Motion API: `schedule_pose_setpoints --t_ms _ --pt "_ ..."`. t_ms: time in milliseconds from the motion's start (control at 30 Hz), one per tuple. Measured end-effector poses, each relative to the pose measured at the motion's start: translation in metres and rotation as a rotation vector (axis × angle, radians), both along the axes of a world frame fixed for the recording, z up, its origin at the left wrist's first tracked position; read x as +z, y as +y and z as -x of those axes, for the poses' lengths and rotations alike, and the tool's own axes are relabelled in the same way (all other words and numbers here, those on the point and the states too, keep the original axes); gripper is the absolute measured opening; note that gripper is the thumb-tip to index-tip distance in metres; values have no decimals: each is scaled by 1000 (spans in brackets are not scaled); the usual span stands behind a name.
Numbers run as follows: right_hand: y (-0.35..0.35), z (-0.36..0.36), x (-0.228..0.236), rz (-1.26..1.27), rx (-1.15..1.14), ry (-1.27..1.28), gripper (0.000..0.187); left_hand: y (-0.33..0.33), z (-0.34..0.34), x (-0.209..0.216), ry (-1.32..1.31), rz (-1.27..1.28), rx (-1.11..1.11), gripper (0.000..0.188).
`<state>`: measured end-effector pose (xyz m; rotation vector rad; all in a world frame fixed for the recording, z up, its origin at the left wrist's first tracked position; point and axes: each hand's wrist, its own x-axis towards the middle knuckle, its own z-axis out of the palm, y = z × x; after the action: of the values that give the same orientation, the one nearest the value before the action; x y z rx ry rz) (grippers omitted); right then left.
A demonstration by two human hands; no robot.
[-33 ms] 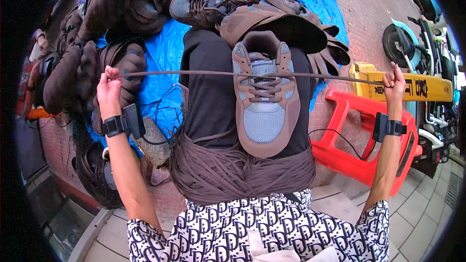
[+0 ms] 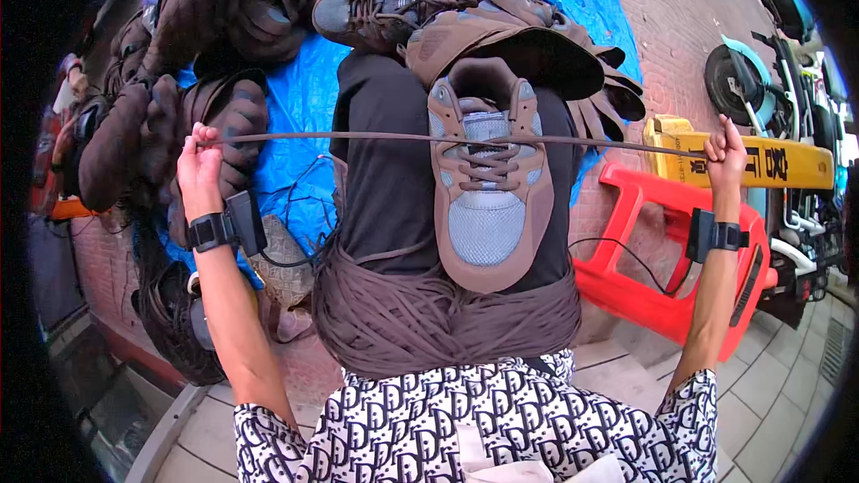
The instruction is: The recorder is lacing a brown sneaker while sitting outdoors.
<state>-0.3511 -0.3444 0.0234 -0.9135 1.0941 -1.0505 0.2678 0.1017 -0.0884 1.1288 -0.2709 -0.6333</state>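
Note:
A brown and grey-blue shoe upper (image 2: 488, 230) lies on my lap, toe toward me, with its lower eyelets laced. From its eyelets a brown shoelace (image 2: 358, 135) runs out taut to both sides, nearly level. At the left, my left hand (image 2: 199, 161) pinches one end of it. Far to the right, my right hand (image 2: 727, 152) grips the other end with fingers closed. A thick bundle of loose brown laces (image 2: 403, 317) drapes across my lap, nearer my body than the shoe upper.
More shoe uppers (image 2: 385, 4) rest beyond my knees on a blue tarp (image 2: 300, 89). Stacked uppers (image 2: 228, 125) fill the left side. A red plastic stool (image 2: 617, 241) stands at the right, beside a yellow sign (image 2: 769, 158) and parked two-wheelers (image 2: 738, 80).

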Motion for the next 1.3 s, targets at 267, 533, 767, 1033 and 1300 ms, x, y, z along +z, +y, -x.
schedule_pose_setpoints --t_ms 267,533,767,1033,1300 --pt "13 -20 5 65 58 241 23 -43 27 36 246 -148 -25 34" --pt "113 -162 58 413 837 491 14 -116 197 98 -428 -394 -513 17" --pt "181 -254 59 724 1194 766 9 -140 234 104 -1035 -380 -480 9" --pt "182 -251 56 159 1250 590 5 -129 238 98 -1022 -336 -487 8" --pt "179 -248 50 49 1211 432 6 -131 238 98 -838 -328 -476 7"
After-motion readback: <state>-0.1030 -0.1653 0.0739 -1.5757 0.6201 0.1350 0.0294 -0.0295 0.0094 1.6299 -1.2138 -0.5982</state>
